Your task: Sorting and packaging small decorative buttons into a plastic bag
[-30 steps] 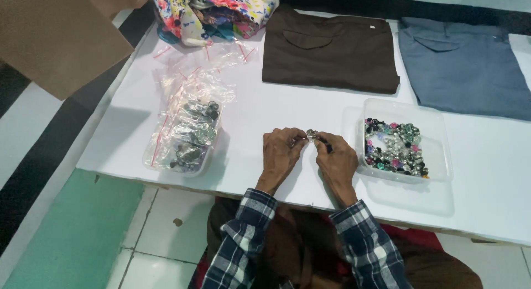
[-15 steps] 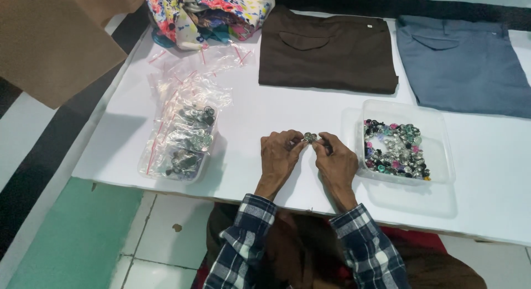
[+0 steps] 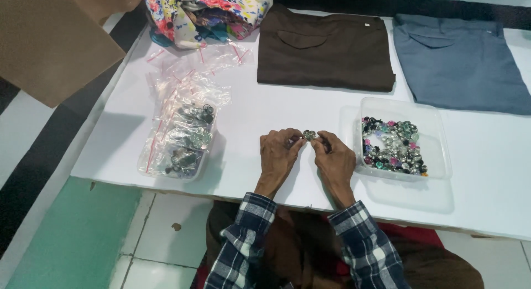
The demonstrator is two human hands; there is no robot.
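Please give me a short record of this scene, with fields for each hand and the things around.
left hand: pinches small silvery brooch on its left side
right hand: pinches the same brooch on its right side
right of hands: clear plastic tub of mixed brooches
left of hands: small clear bags with metal pieces
far side: brown garment, blue garment, floral cloth
surface: white table

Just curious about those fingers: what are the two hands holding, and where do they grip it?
Both hands pinch one small silvery ornament: left hand on its left edge, right hand on its right edge, by the fingertips.
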